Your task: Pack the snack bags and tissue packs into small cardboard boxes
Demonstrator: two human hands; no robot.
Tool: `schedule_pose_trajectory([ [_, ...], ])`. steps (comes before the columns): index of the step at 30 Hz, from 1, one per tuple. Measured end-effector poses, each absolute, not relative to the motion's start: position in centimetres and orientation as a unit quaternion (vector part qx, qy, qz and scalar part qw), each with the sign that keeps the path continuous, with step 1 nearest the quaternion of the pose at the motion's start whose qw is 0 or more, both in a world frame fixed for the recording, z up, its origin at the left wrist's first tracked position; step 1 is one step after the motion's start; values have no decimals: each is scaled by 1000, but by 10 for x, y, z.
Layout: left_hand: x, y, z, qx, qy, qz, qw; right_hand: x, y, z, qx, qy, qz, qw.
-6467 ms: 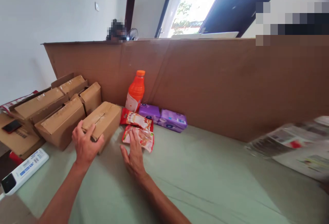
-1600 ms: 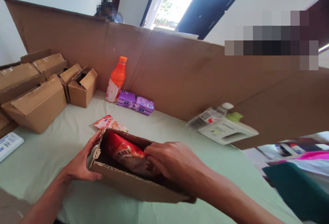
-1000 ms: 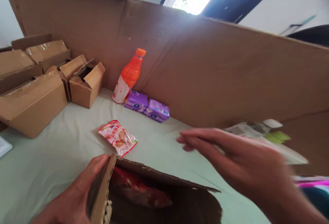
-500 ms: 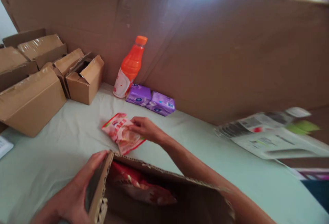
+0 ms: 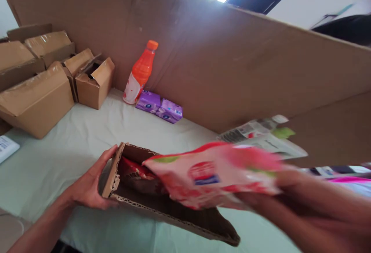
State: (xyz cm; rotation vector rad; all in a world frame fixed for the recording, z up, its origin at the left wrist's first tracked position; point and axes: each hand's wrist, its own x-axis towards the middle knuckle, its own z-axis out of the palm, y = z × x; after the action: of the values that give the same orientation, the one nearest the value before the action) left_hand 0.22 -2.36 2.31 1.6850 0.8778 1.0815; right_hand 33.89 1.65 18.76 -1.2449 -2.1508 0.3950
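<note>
An open cardboard box (image 5: 162, 212) lies on the pale green table (image 5: 58, 160) in front of me. My left hand (image 5: 91, 181) grips its left end flap and holds it steady. A red snack packet (image 5: 133, 171) lies inside the box. My right hand (image 5: 292, 202), blurred by motion at the lower right, holds a pink snack packet (image 5: 211, 173) by its right end, and the packet hovers flat over the box's opening.
An orange drink bottle (image 5: 139, 73) and two purple packs (image 5: 159, 106) stand against the tall cardboard wall (image 5: 232, 63). Several brown cartons (image 5: 43, 79) are stacked at the left. Newspaper (image 5: 263, 137) lies at the right. A white device (image 5: 7, 147) sits at the left edge.
My right hand has picked the pink packet up off the table and carried it right and toward me, over the box. My left hand has stayed on the box flap.
</note>
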Motion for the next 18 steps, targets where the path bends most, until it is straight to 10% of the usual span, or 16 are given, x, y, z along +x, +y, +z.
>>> schedule_pose_trajectory([
  [9,4,-25,23,680,348,453,460,271,26,173,-322,-918,231,-24],
  [18,2,-22,35,697,344,445,444,328,2,186,-417,-867,129,239],
])
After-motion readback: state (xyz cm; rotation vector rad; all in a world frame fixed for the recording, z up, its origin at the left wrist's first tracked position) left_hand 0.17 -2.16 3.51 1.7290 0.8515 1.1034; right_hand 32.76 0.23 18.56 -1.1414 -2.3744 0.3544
